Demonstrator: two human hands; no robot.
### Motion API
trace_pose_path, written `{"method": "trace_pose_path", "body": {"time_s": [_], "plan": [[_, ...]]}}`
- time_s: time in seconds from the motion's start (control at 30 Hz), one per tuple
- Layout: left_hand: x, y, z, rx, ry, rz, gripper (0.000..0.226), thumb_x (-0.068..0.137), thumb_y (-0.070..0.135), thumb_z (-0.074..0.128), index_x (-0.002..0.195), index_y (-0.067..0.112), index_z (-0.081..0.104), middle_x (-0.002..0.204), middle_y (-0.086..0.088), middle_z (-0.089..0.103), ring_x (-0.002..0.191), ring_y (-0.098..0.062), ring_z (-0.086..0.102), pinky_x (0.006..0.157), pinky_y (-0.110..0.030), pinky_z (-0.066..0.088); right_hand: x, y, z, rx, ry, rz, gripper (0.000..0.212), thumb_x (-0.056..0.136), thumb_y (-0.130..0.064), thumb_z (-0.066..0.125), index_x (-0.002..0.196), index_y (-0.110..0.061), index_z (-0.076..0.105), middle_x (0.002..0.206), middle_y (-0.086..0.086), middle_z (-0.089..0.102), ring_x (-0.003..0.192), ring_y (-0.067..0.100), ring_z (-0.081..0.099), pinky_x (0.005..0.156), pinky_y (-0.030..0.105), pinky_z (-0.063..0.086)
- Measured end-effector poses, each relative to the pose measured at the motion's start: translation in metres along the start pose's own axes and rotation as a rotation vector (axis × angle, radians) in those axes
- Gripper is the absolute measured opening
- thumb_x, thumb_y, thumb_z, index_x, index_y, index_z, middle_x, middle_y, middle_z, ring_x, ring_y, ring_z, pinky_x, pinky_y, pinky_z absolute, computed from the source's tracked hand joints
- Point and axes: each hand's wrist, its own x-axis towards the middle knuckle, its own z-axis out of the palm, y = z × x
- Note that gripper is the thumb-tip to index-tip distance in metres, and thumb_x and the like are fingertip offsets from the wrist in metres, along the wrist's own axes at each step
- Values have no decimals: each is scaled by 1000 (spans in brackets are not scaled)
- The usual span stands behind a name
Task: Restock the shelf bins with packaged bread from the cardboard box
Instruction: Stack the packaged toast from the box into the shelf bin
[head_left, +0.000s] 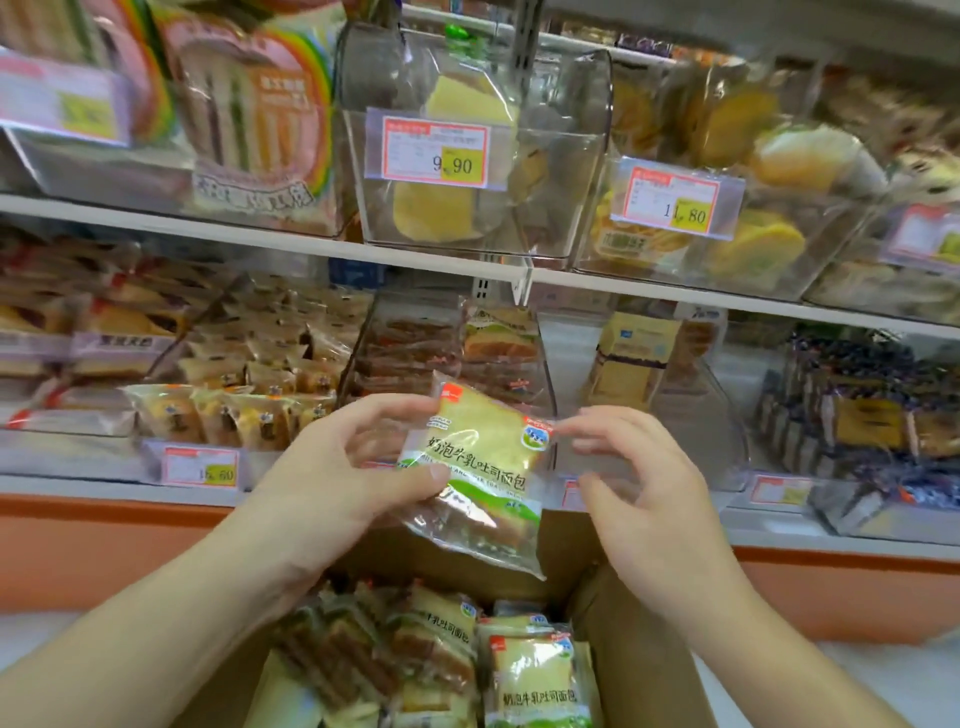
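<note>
From the head view, the step in hand looks like carrying one bread packet (475, 467) from the cardboard box (644, 649) up to the clear bin (519, 364) on the lower shelf straight ahead, where matching green-labelled packets already stand. To do it well, I judge the packet should be turned so its printed face points outward, squeezed only at the wrapper edges so the soft slice is not crushed, and slid in upright behind the front lip of the bin.

The left hand (337, 478) grips the packet at its left edge, thumb pressed on the printed front and the other fingers (395, 410) curled behind the top. The right hand (634, 483) is at the packet's upper right corner, fingers half curled and loosely spread; the fingertips seem to touch or lightly pinch the wrapper seal, though a firm hold cannot be told. The packet hangs tilted above the box, just before the bin and not yet inside. More packets (535, 680) lie in the box below.
</note>
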Motion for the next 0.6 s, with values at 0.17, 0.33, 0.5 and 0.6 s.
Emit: {"method": "trace_pose_path", "body": {"time_s": [0.17,0.33,0.5,0.6], "plan": [[0,-1,1,39,101,109,48,80,8,86,117,37,73,112,4,78,96,-19,77,78,-35,62,-11,-16,23,366,-214,264,54,88,-24,85,124,-56,61,133,-18,65,112,8,72,89,39,63],[12,0,-10,177,114,136,55,82,8,85,126,37,67,120,5,74,97,-14,77,83,-34,64,3,-21,45,20,-271,118,96,75,-39,94,153,-46,38,141,-36,39,128,-5,53,107,28,52],[47,10,-43,588,46,203,84,75,29,91,146,45,49,134,27,59,114,7,63,98,-19,51,54,-21,70,-76,-274,31,102,78,-40,92,160,-41,31,144,-28,35,129,-4,47,112,24,46],[80,19,-50,872,157,261,87,80,36,87,153,41,41,138,21,57,120,-2,60,107,-28,49,94,-20,87,-141,-257,32,95,85,-37,87,161,-36,31,141,-19,38,124,-1,42,102,14,36]]}}
